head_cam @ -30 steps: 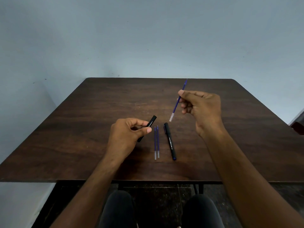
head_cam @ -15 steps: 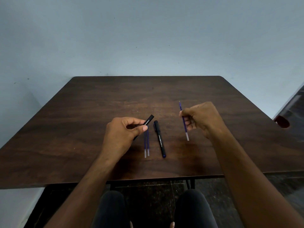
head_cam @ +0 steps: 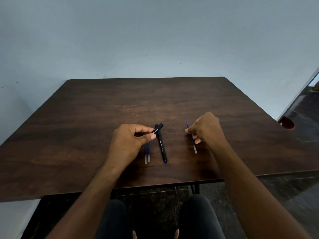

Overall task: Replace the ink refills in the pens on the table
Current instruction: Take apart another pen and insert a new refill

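Note:
My left hand (head_cam: 130, 144) pinches a black pen barrel (head_cam: 158, 129) between thumb and forefinger, its open end pointing up and to the right. A whole black pen (head_cam: 162, 147) lies lengthwise on the dark wooden table (head_cam: 86, 118) just right of that hand. Two blue refills (head_cam: 147, 156) lie side by side under my left hand, their upper parts hidden by it. My right hand (head_cam: 206, 131) holds a single blue refill (head_cam: 194, 147) low against the table on the right, tip pointing away, clear end toward me.
The table's near edge runs just behind my knees (head_cam: 155, 216). A pale wall stands behind the table. A dark floor and a red object (head_cam: 286, 122) show past the table's right edge.
My right hand has brought the blue refill down from mid-air to the table, to the right of the whole pen. My left hand has kept hold of the barrel. The view has tilted and shifted.

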`<state>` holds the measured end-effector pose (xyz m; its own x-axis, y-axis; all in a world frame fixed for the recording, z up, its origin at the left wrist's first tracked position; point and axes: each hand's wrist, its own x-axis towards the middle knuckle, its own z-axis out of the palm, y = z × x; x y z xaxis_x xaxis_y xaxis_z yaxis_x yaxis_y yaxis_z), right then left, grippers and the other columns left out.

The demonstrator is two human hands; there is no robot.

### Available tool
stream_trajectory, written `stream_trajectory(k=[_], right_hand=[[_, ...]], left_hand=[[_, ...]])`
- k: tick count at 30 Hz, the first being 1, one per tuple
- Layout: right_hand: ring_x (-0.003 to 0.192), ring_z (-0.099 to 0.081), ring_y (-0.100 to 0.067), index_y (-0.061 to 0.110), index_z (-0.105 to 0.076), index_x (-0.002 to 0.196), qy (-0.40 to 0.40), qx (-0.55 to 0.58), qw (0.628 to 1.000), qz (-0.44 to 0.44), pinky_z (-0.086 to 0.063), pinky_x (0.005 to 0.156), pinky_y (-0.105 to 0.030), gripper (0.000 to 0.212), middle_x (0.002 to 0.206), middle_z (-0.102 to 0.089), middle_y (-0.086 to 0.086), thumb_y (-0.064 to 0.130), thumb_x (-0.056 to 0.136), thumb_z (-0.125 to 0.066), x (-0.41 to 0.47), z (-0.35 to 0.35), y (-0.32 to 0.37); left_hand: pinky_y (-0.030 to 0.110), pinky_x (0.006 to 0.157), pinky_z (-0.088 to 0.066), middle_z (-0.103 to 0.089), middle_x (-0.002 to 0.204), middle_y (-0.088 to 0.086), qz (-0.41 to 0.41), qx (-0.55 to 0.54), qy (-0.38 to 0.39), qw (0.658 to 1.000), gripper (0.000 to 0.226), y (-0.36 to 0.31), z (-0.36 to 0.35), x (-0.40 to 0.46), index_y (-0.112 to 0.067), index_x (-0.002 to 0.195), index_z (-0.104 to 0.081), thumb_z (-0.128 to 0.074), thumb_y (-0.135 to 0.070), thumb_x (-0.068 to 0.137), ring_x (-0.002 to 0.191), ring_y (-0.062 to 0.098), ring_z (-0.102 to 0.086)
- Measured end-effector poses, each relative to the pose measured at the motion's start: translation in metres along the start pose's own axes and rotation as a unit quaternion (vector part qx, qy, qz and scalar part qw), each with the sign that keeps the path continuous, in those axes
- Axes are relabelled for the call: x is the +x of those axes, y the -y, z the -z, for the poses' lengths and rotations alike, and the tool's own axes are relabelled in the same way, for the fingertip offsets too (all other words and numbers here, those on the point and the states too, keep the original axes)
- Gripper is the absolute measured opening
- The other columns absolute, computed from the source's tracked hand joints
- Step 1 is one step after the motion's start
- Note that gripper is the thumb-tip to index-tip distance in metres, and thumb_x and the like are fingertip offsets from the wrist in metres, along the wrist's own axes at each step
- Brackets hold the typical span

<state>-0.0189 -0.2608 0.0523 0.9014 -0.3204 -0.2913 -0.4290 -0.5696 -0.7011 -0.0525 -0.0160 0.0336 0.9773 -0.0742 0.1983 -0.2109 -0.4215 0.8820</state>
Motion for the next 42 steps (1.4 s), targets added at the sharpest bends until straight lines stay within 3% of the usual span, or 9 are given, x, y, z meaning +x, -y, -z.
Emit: stream_trajectory(k=[2,6,10,14,21,27,32,34,42], right_hand=[[0.046,-0.063,-0.021,-0.006,-0.071,0.089,-0.065,0.037,0.995,0.060,-0.047,0.037,-0.017,0.016,0.065,-0.068,-0.012,0.008,0.085,-0.077,-0.011,0.000,-0.011],[0.050,-0.062,-0.022,-0.010,-0.070,0.096,-0.057,0.025,0.996,0.060,-0.044,0.034,-0.016,0.019,0.071,-0.067,-0.014,0.005,0.085,-0.077,-0.016,0.002,-0.008],[0.080,-0.074,-0.030,-0.007,-0.072,0.108,0.020,-0.066,0.997,-0.024,-0.062,0.086,-0.037,0.036,0.100,-0.078,-0.020,0.020,0.086,-0.082,-0.010,0.002,0.010],[0.099,-0.076,-0.029,-0.003,-0.070,0.115,0.042,-0.113,0.992,-0.042,-0.057,0.098,-0.040,0.044,0.109,-0.077,-0.017,0.028,0.086,-0.081,-0.001,0.003,0.015],[0.096,-0.076,-0.025,0.003,-0.071,0.109,0.031,-0.177,0.983,-0.048,-0.059,0.090,-0.034,0.048,0.106,-0.078,-0.011,0.040,0.082,-0.083,0.008,-0.001,0.012],[0.108,-0.072,-0.025,0.006,-0.062,0.125,0.056,-0.208,0.973,-0.087,-0.057,0.093,-0.035,0.064,0.119,-0.072,-0.010,0.049,0.081,-0.081,0.020,-0.001,0.015],[0.102,-0.070,-0.025,0.008,-0.061,0.109,0.042,-0.254,0.963,-0.078,-0.042,0.054,-0.029,0.057,0.117,-0.071,-0.010,0.055,0.081,-0.079,0.016,-0.005,0.017],[0.092,-0.069,-0.025,0.009,-0.060,0.097,0.017,-0.264,0.962,-0.067,-0.037,0.049,-0.030,0.053,0.107,-0.072,-0.009,0.055,0.078,-0.080,0.013,-0.006,0.016],[0.100,-0.071,-0.031,0.001,-0.067,0.110,-0.020,-0.169,0.984,-0.044,-0.059,0.082,-0.040,0.061,0.109,-0.072,-0.015,0.045,0.073,-0.088,0.006,-0.005,0.010]], left_hand=[[-0.001,0.067,-0.044,-0.076,0.085,-0.025,0.001,0.000,-0.002,1.000,0.019,0.000,-0.001,0.001,-0.032,0.094,-0.081,-0.085,-0.021,0.079,0.082,-0.013,-0.068],[-0.001,0.066,-0.044,-0.076,0.084,-0.024,0.001,0.005,-0.002,1.000,0.019,0.000,-0.003,0.003,-0.032,0.094,-0.080,-0.085,-0.021,0.079,0.081,-0.013,-0.068],[0.001,0.066,-0.044,-0.076,0.082,-0.026,0.004,0.010,-0.004,1.000,0.019,0.001,-0.001,0.003,-0.034,0.093,-0.080,-0.085,-0.022,0.079,0.078,-0.013,-0.068],[0.002,0.068,-0.044,-0.075,0.081,-0.026,0.008,0.016,-0.008,1.000,0.019,0.001,0.001,0.003,-0.032,0.094,-0.080,-0.085,-0.023,0.079,0.081,-0.014,-0.067],[0.011,0.074,-0.046,-0.074,0.084,-0.026,0.008,0.016,-0.004,1.000,0.019,-0.001,0.002,0.003,-0.031,0.097,-0.080,-0.084,-0.023,0.080,0.085,-0.016,-0.066],[0.012,0.074,-0.047,-0.075,0.083,-0.027,0.016,0.013,-0.013,1.000,0.017,0.002,0.006,0.004,-0.034,0.092,-0.080,-0.085,-0.025,0.078,0.082,-0.014,-0.067],[0.016,0.074,-0.049,-0.077,0.084,-0.021,0.019,0.020,-0.013,1.000,0.017,0.003,0.008,0.005,-0.033,0.094,-0.080,-0.085,-0.026,0.079,0.082,-0.014,-0.067],[0.016,0.076,-0.049,-0.077,0.086,-0.020,0.024,0.020,-0.015,0.999,0.018,0.004,0.010,0.005,-0.032,0.095,-0.080,-0.084,-0.027,0.079,0.083,-0.014,-0.066],[0.021,0.078,-0.053,-0.077,0.085,-0.018,0.029,0.017,-0.037,0.999,0.017,0.008,0.018,0.006,-0.034,0.093,-0.079,-0.085,-0.027,0.078,0.084,-0.003,-0.070]])
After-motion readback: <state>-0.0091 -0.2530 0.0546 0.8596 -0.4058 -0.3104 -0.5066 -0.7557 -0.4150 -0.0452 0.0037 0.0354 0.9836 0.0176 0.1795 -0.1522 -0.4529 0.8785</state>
